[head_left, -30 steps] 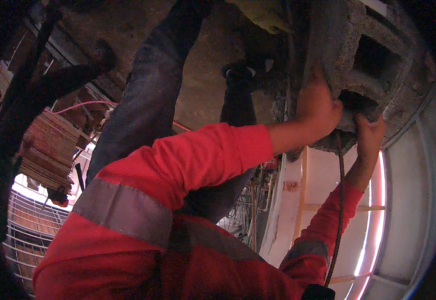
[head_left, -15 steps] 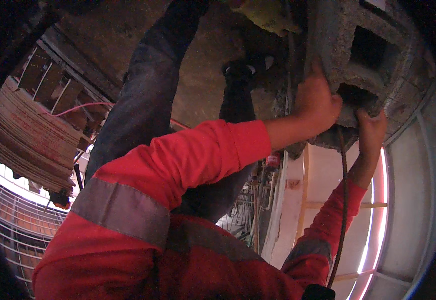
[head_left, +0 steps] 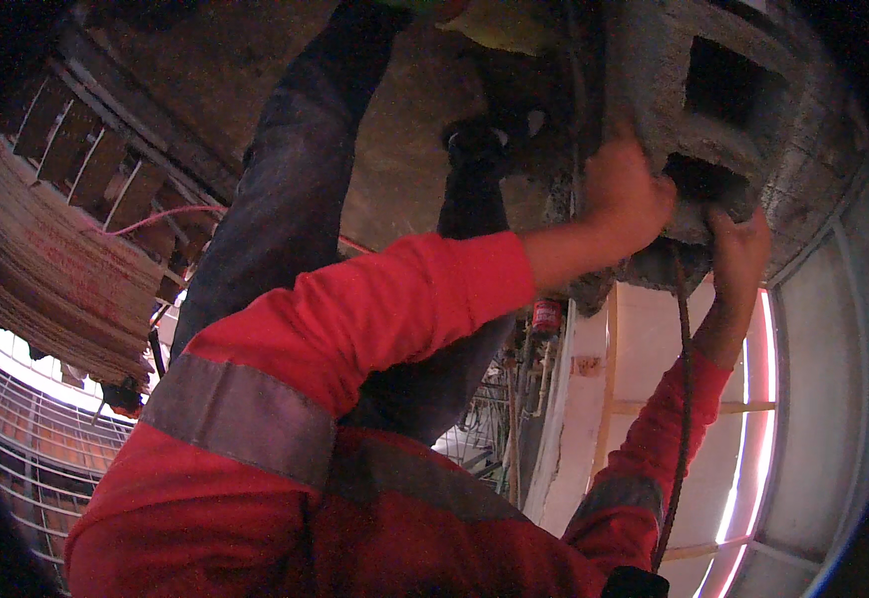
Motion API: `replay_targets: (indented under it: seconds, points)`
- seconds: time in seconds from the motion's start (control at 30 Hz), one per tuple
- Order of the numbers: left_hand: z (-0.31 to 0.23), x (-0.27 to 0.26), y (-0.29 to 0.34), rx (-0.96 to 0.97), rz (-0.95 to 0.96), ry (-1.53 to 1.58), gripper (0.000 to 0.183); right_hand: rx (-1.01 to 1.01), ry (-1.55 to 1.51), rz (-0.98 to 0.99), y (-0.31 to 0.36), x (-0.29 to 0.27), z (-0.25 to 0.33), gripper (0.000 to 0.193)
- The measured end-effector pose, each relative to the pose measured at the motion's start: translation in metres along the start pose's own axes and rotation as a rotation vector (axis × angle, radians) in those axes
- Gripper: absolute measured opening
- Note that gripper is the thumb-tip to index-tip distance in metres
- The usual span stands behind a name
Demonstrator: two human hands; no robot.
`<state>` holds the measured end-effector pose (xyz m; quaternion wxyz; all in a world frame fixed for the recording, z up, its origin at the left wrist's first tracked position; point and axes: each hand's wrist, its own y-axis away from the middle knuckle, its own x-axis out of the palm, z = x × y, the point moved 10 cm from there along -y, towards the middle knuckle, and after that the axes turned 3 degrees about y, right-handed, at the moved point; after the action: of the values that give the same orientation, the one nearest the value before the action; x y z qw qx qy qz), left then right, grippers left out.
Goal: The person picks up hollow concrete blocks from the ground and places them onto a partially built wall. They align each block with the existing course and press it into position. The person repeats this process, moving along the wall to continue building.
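A grey concrete block (head_left: 718, 135) with two dark square hollows fills the upper right, held between both my hands. My left hand (head_left: 629, 194) is curled around its left edge, fingers closed and the thumb side toward the lower hollow. Against the block's lower end presses my right hand (head_left: 740, 244), its fingers bent over the rim beside that hollow. A ribbed steel bar (head_left: 685, 349) runs upward past my right forearm to the block's lower end. Its upper tip is hidden by the block.
Dark-trousered legs (head_left: 305, 149) stretch across the floor, with a yellowish object (head_left: 509, 28) above. At left lie stacked brown sheets (head_left: 55, 259), a pink cord (head_left: 160, 214) and a wire grid (head_left: 45, 439). A red can (head_left: 546, 316) and pale wall panels (head_left: 644, 339) sit below the block.
The block has shifted slightly up and left, and my left hand has moved a little with it. The yellowish object at the top has slid upward, partly out of view.
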<state>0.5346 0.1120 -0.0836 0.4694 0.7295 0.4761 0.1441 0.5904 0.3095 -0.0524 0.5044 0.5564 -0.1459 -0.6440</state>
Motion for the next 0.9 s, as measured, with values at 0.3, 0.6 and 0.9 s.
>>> replay_targets:
  seconds: [0.3,0.6,0.9]
  points:
    - [0.014,-0.003,-0.010,0.019,0.019,0.048,0.065,-0.085,-0.031,0.039,-0.009,0.014,0.013,0.046]
    - [0.022,-0.003,-0.019,0.044,0.058,0.174,0.062,-0.127,-0.069,0.043,-0.017,0.024,0.014,0.058]
    - [0.012,-0.012,-0.023,0.019,0.115,0.122,0.057,-0.158,-0.074,0.022,-0.020,0.026,0.026,0.057]
